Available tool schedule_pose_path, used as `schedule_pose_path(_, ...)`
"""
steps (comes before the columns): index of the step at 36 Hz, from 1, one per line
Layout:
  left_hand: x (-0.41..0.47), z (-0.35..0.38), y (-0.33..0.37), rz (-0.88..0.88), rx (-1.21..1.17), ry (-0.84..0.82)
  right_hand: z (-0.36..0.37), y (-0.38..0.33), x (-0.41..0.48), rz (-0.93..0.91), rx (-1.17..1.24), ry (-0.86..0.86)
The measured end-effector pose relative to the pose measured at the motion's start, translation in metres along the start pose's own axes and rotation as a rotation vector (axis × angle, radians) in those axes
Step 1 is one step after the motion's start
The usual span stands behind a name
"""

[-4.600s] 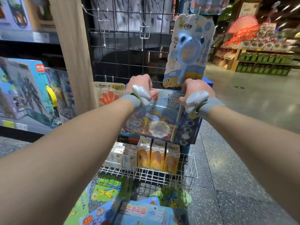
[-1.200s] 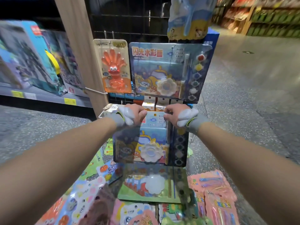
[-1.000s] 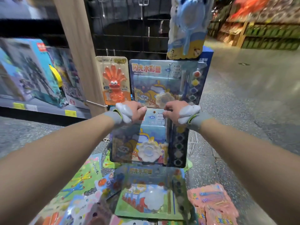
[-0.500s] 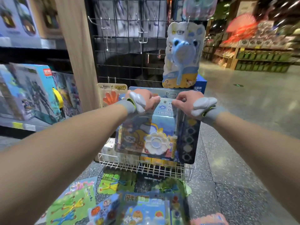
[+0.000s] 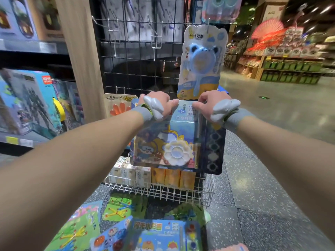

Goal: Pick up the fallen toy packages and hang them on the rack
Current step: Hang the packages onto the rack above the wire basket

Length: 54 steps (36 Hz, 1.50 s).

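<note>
Shop rack (image 5: 138,57), hands (image 5: 158,105) (image 5: 215,106) gripping paint-set package (image 5: 168,142)

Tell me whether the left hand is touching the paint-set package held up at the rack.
Touching. The head view shows the left hand pinching the top edge of the paint-set package; the right hand grips that edge too.

There is a single view, from a wide-angle camera worn on the person's head. It faces forward and somewhat down, along both forearms. The left hand (image 5: 159,104) and right hand (image 5: 213,104) appear close, near the middle, holding the toy package (image 5: 174,142). Beyond the hands is the wire rack (image 5: 137,57). Below them is the floor (image 5: 272,196).
</note>
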State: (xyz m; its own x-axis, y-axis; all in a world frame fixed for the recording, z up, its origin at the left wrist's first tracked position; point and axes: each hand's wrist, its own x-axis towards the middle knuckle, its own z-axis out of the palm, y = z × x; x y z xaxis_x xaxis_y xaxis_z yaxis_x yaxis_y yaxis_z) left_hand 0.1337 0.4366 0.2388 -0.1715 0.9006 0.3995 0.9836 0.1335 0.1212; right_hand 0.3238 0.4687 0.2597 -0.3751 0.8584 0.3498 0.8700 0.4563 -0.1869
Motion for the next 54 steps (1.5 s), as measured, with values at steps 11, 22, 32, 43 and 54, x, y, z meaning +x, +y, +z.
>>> schedule_pose_path(11, 0.008, 0.011, -0.005, -0.024, 0.026, -0.026, 0.014, 0.005, 0.010, 0.003, 0.020, -0.001)
schedule_pose_path(22, 0.019, 0.020, -0.007, -0.024, -0.003, -0.091, 0.019, 0.009, 0.021, 0.017, 0.013, 0.033)
schedule_pose_path(32, 0.028, 0.024, -0.009, 0.012, 0.039, 0.058, 0.021, 0.003, 0.020, 0.099, 0.026, 0.082)
schedule_pose_path(43, 0.017, 0.020, -0.017, -0.026, -0.108, 0.105, 0.021, 0.003, 0.014, 0.089, -0.034, 0.153)
schedule_pose_path(54, -0.011, 0.012, -0.022, -0.004, -0.090, 0.022, 0.027, 0.005, -0.009, 0.086, -0.102, 0.272)
